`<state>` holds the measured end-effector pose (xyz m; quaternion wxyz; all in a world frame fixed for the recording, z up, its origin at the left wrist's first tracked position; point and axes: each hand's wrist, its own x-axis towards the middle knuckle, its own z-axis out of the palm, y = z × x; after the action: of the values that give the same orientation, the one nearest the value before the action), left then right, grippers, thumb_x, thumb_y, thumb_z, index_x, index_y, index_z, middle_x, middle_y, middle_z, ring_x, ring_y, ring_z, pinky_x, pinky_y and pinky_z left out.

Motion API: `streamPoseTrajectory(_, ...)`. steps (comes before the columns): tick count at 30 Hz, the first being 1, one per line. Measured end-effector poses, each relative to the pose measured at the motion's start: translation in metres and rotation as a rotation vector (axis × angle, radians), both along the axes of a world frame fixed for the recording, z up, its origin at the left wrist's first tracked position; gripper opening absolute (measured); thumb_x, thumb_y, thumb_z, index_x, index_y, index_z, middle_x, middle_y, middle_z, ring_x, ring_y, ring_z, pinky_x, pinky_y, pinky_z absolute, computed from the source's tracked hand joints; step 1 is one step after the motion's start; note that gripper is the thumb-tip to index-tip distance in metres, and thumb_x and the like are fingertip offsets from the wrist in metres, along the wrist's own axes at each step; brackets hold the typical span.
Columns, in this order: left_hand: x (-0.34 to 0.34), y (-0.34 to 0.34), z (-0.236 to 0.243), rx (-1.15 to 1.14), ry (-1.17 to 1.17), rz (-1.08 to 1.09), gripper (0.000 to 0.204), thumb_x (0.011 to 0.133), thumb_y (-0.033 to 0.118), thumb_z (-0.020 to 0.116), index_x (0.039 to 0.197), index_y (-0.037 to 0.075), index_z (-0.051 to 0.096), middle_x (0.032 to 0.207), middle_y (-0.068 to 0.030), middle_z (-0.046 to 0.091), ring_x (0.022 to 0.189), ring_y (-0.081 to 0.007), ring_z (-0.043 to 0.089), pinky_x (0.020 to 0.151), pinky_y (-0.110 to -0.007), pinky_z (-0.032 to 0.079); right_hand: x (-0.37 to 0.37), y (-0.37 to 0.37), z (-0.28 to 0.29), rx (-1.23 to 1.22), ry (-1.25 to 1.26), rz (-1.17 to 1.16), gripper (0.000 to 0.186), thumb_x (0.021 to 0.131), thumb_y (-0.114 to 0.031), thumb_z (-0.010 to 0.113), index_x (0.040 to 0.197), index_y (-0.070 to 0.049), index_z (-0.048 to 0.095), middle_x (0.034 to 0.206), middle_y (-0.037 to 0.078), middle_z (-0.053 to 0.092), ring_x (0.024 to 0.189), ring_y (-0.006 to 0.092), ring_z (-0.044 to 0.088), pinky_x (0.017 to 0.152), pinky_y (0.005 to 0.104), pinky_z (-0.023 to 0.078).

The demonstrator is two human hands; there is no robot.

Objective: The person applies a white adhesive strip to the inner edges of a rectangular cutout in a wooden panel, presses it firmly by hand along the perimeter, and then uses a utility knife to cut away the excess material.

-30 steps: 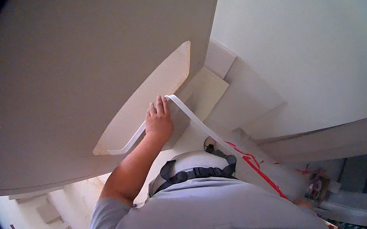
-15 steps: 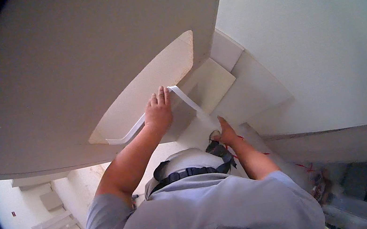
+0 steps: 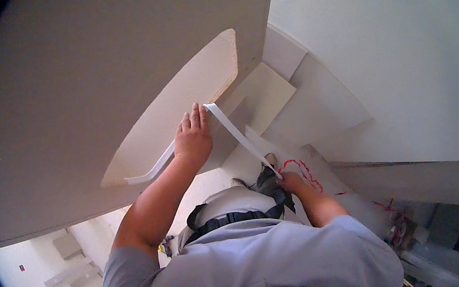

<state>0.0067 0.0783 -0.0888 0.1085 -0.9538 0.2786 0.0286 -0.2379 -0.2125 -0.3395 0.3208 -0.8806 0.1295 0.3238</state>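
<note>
A long white edging strip lies along the near cut edge of the opening in a large grey-beige panel. My left hand rests flat on it there, fingers stretched out and side by side, covering a stretch of strip and edge. From those fingertips the strip's loose length slants down to the right, taut and off the panel. Its lower part runs to my right hand, which is closed on it in front of my waist. The opening's right edge shows bare, rough brown board.
Pale flat boards lie beyond the panel, by a white wall. Whitish sheeting with red markings is beside my right hand. Small boards lie at lower left; assorted clutter sits at lower right.
My right hand has come down toward my waist, and a longer stretch of strip shows between the hands. My left hand stays on the edge. The view has shifted slightly.
</note>
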Motion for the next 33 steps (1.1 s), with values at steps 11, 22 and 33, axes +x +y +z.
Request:
streamPoseTrajectory(11, -0.010, 0.011, 0.008, -0.138, -0.034, -0.008, 0.083, 0.090, 0.030, 0.066, 0.159, 0.000, 0.029, 0.163, -0.0196, 0.035, 0.141, -0.0400, 0.046, 0.116, -0.048, 0.039, -0.034, -0.049, 0.120, -0.082, -0.788, -0.348, 0.027, 0.098, -0.032, 0.066, 0.108, -0.007, 0.069, 0.090, 0.020, 0.071, 0.084, 0.0404, 0.069, 0.072, 0.0487, 0.054)
streamPoseTrajectory(22, -0.011, 0.006, 0.025, -0.308, 0.097, 0.069, 0.101, 0.085, 0.037, 0.076, 0.162, 0.004, 0.020, 0.167, -0.0173, 0.028, 0.152, -0.0371, 0.030, 0.124, -0.049, 0.027, 0.057, -0.023, 0.365, -0.189, -1.028, -0.046, 0.016, 0.096, -0.022, 0.065, 0.107, -0.010, 0.064, 0.079, 0.012, 0.066, 0.068, 0.0366, 0.064, 0.059, 0.0481, 0.048)
streamPoseTrajectory(33, -0.006, 0.008, 0.009, -0.245, 0.107, 0.009, 0.103, 0.085, 0.040, 0.075, 0.162, 0.001, 0.019, 0.169, -0.0188, 0.022, 0.155, -0.0344, 0.026, 0.126, -0.046, 0.023, 0.078, 0.004, 0.350, -0.213, -0.862, -0.106, 0.020, 0.098, -0.030, 0.065, 0.106, -0.011, 0.066, 0.079, 0.015, 0.068, 0.070, 0.0374, 0.068, 0.060, 0.0486, 0.051)
